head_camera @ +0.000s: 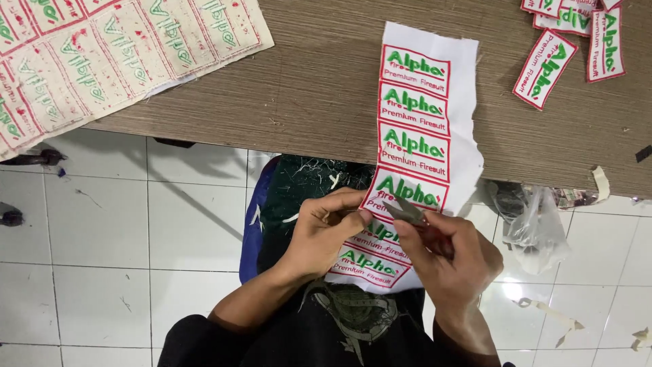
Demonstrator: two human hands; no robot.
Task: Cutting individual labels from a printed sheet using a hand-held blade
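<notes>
Fingers of the left hand pinch the left edge of a white fabric strip of embroidered patches, which hangs from the wooden surface down over the person's lap. The right hand is clenched around small scissors, their blades lying on the strip beside the left thumb. A larger uncut patch sheet lies at far left, loose cut patches at top right.

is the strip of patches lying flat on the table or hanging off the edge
Hanging off. The strip of patches lies partly on the table; its lower end droops past the edge, held by the left hand.
</notes>
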